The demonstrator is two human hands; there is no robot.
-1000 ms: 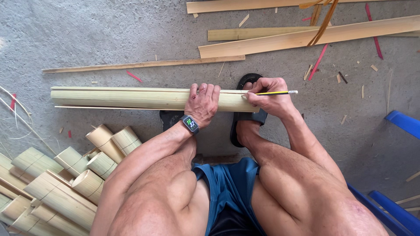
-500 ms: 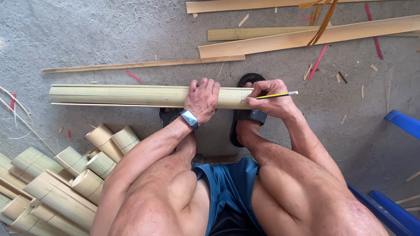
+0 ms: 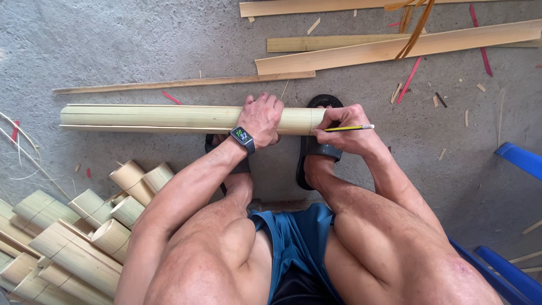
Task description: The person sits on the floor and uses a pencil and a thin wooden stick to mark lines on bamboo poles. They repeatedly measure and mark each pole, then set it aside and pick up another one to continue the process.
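Note:
A pale green bamboo pole (image 3: 164,117) lies across the concrete floor in front of my feet. My left hand (image 3: 261,117), with a dark watch on its wrist, grips the pole near its right end from above. My right hand (image 3: 343,129) holds a yellow pencil (image 3: 351,128) with its tip against the pole's right end. Both feet wear black sandals (image 3: 317,148) under the pole.
Several bundled bamboo sections (image 3: 68,231) are stacked at lower left. Split bamboo slats (image 3: 395,49) and a thin strip (image 3: 180,83) lie beyond the pole, with red slivers and chips scattered. Blue plastic furniture (image 3: 519,159) stands at right.
The view has shifted slightly; both hands stay on the pole's right end, and the pencil keeps against it with little visible movement.

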